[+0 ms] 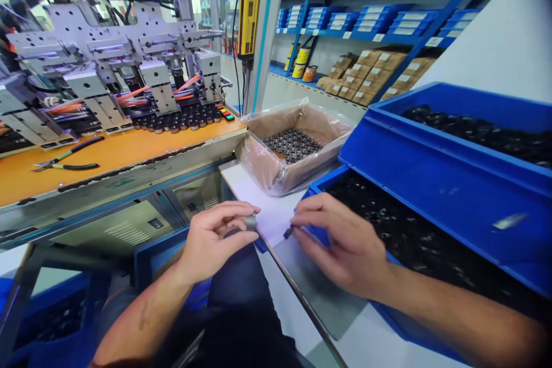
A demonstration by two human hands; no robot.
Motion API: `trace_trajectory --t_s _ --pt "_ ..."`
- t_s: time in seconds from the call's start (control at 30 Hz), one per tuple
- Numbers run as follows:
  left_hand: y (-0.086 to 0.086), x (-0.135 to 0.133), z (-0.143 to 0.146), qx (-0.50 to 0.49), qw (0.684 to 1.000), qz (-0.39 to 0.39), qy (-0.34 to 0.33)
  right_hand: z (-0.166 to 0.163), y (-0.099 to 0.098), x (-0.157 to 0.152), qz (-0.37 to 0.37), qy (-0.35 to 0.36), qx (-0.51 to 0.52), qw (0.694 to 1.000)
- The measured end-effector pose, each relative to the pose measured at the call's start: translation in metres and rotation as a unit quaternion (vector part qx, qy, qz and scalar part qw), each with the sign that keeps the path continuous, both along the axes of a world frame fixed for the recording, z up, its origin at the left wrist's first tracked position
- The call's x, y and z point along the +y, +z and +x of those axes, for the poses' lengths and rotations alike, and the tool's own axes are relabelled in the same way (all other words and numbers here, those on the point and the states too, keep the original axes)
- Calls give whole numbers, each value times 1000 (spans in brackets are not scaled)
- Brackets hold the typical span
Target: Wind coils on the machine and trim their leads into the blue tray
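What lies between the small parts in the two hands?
In the head view, white tabletop shows between the grey cylinder in the left hand and the black part in the right hand.

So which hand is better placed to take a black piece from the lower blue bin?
Probably the right hand: it is closer to the lower blue bin, though it already pinches a small dark piece. The left hand is farther off, holding a grey cylinder.

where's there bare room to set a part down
Bare: white tabletop between cardboard box, left hand and gray mat; orange bench between pliers and black round parts. Crowded: beside the machine, and inside the right-side blue bins.
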State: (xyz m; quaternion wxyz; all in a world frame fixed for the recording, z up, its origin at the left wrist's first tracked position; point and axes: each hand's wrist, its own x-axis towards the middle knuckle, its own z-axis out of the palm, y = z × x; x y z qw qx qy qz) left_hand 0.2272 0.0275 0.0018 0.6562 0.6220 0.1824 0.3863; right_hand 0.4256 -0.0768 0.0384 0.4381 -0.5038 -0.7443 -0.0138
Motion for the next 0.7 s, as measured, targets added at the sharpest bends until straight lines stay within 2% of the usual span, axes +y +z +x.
trace_trajectory --t_s 0.1,0.2,0.47,0.7 --pt "-4 -8 7 -22 998 -50 -34 -5 -13 -7 19 24 -9 999" --pt "-6 -14 15 -44 997 -53 -41 0 -19 -10 27 22 2 999" --pt "-5 -18 25 -32 998 -49 -40 3 -17 -11 13 21 23 999" --pt "-5 -22 34 -28 981 -157 -108 4 -16 -9 23 15 39 999"
